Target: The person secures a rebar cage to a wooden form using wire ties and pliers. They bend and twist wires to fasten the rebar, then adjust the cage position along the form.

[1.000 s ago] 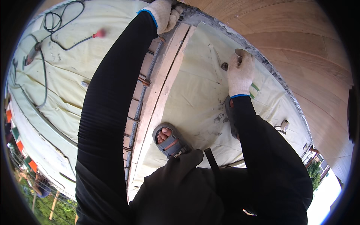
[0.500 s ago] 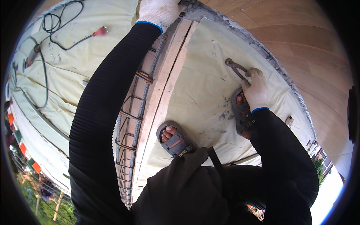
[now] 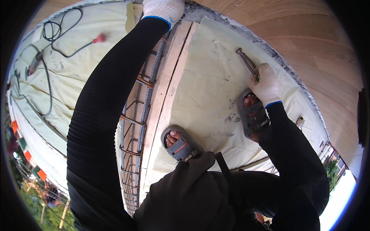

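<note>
My left hand [image 3: 162, 8], in a white knit glove with a blue cuff, is at the top edge over the end of a rebar cage [image 3: 148, 90] set in a narrow wood-sided channel; its fingers are hidden. My right hand [image 3: 263, 85], gloved alike, is closed on metal pincers [image 3: 246, 61] with green grips, their head pointing up and away over pale yellow sheeting [image 3: 208, 65]. A pale board [image 3: 169, 84] runs beside the channel. Below my right hand is my right sandalled foot [image 3: 252, 113]; my left foot [image 3: 179, 143] is lower, beside the board.
On the left sheeting lie a power tool [image 3: 35, 61], coiled cable and a red plug [image 3: 99, 38]. A plywood surface [image 3: 308, 50] rises at the right behind a rough concrete edge [image 3: 269, 52]. Scaffolding, greenery and what may be a person [image 3: 52, 194] show at lower left.
My right hand has taken hold of the pincers, shifted right, then raised them slightly. My left hand has shifted at the top edge, its fingers now hidden; my right foot has come into fuller view.
</note>
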`<state>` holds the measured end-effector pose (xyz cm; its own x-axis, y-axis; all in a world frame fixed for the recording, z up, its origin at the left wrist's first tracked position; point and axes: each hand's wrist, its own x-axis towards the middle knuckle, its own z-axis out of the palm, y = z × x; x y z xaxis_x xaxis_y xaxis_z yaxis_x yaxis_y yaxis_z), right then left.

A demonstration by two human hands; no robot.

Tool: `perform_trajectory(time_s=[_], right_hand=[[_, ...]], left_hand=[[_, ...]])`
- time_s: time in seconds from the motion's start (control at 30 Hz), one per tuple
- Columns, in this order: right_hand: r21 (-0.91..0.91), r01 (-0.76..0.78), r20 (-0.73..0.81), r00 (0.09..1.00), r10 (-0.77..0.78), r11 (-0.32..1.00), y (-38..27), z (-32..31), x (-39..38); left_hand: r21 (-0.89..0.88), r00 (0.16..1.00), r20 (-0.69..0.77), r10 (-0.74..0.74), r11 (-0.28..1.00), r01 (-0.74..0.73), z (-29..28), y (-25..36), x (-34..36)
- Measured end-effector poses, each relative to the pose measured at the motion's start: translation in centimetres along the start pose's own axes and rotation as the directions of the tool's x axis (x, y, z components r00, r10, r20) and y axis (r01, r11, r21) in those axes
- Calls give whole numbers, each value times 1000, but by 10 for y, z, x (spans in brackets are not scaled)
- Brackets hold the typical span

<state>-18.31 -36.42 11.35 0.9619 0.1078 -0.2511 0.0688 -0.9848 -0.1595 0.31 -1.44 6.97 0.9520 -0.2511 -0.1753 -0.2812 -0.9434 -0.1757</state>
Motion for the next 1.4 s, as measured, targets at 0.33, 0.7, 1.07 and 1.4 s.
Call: perform_trajectory(time_s=[0.33, 0.7, 1.07, 1.4], right_hand=[[388, 0, -85, 996, 36, 921, -53, -20, -13], [720, -516, 346, 847, -404, -465, -159, 7, 49], [884, -315, 211, 928, -306, -345, -192, -8, 81], [471, 398, -124, 913, -388, 787, -224, -3, 97]], left_hand=[[-142, 999, 37, 13, 990, -7, 39, -16, 37], [-773, 844, 527, 100, -354, 526, 10, -41, 10], [-870, 840, 490, -233, -187, 456, -28, -53, -86], [-969, 958, 246, -146, -58, 240, -24, -90, -120]])
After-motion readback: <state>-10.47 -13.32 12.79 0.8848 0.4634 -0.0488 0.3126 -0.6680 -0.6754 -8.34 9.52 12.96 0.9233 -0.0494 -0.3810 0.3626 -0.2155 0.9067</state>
